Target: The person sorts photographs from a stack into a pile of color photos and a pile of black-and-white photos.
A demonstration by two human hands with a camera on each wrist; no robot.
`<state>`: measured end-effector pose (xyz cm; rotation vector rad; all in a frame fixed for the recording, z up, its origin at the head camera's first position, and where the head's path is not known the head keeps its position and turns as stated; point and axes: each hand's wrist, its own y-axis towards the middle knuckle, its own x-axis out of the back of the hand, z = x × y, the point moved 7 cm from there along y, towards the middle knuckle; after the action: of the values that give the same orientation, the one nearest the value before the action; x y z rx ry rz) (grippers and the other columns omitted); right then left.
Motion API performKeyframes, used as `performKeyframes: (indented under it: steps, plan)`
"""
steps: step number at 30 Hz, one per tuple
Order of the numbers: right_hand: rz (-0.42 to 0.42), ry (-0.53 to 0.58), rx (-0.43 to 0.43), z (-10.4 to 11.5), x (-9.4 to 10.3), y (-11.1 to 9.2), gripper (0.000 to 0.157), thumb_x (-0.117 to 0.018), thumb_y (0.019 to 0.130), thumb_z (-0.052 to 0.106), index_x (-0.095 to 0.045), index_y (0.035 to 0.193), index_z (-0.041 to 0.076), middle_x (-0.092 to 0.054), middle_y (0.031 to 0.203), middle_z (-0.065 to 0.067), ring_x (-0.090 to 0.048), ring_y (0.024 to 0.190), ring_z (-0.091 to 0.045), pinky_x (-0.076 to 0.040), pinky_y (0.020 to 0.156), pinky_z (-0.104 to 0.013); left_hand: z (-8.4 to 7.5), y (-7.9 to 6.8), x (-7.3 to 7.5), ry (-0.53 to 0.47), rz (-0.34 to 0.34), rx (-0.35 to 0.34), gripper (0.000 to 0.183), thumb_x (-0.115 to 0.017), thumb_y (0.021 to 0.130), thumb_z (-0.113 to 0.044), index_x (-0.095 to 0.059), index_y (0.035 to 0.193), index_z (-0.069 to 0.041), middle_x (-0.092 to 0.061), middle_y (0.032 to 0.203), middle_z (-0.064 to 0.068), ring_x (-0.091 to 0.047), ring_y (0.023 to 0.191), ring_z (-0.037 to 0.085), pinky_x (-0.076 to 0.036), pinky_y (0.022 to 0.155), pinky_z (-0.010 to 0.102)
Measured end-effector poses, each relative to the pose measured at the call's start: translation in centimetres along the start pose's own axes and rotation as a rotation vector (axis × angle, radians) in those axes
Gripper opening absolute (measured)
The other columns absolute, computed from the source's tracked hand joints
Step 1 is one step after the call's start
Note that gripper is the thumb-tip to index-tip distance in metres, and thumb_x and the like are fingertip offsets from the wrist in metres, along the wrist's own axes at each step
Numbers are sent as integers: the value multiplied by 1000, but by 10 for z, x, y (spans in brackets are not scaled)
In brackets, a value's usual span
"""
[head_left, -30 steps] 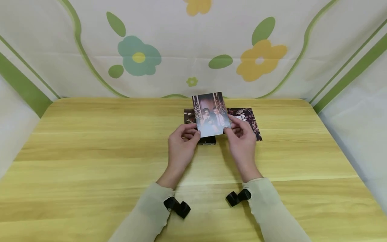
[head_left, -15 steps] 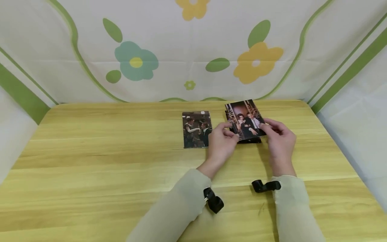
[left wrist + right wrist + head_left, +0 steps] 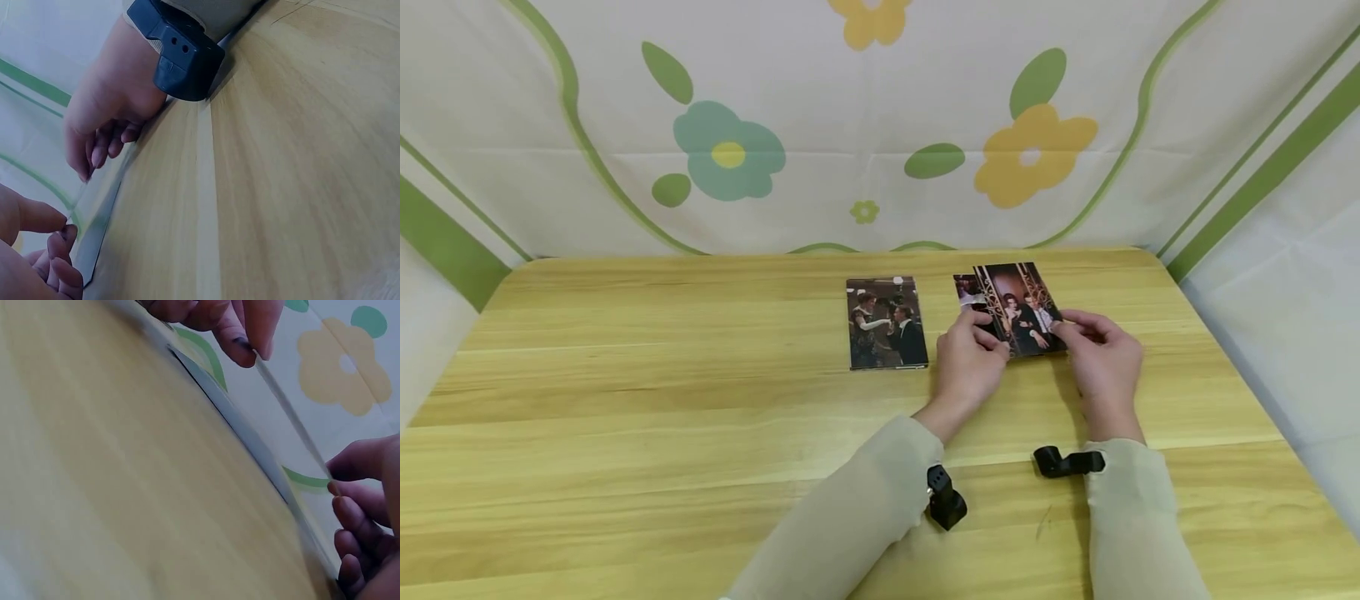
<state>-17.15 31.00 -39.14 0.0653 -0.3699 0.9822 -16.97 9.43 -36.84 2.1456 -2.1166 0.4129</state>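
Both hands hold a photo card showing two people beside ornate ironwork. My left hand pinches it at the lower left corner, and the thumb and fingers of my right hand grip its right edge. Beneath it another photo card sticks out on the left. From the right wrist view the held card appears edge-on, a small gap above the lower card on the table. Left of the hands, a small stack of photo cards lies flat, a couple in dark evening dress on top.
The wooden table stretches widely to the left and front. Behind it hangs a white cloth with flower prints, and similar cloth closes off both sides. A black wrist device is on the left sleeve, another on the right.
Both hands have carried the photo card from over the left stack to the right, then lowered and straightened it over the right-hand card. The left stack is now uncovered.
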Motion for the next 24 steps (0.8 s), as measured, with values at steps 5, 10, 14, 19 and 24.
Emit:
performKeyframes:
  steps: [5,10,14,19,24]
  plan:
    - [58,-187,24,1,-7,-3,37,-80,96,32,-79,129,15,-64,89,20,-59,87,-1,-48,72,-16,2,2,4,77,-25,20,34,-77,96,-6,-72,130,-9,-72,81,-4,-61,69,6,-58,81,34]
    - [85,-250,33,3,-12,-6,40,-79,98,38,-78,131,16,-64,89,21,-61,87,0,-49,74,-17,4,3,6,97,-33,26,34,-73,98,-4,-72,132,-8,-70,79,-3,-59,67,6,-55,71,30]
    - [95,-266,42,5,-15,-8,40,-79,98,39,-78,131,16,-65,88,21,-61,86,1,-49,74,-16,3,3,8,102,-35,19,36,-71,98,-2,-70,134,-6,-70,80,-1,-58,67,6,-53,67,28]
    - [99,-289,64,8,-18,-9,38,-79,98,37,-79,129,16,-66,86,22,-61,83,2,-48,74,-16,3,1,11,131,-35,14,39,-69,97,2,-69,136,-3,-65,73,-1,-50,59,6,-44,57,24]
    - [98,-321,86,8,-21,-10,36,-78,98,36,-80,127,15,-66,86,22,-60,81,2,-47,75,-17,5,1,12,150,-33,31,41,-65,96,5,-69,137,-1,-68,77,6,-42,51,9,-34,50,24]
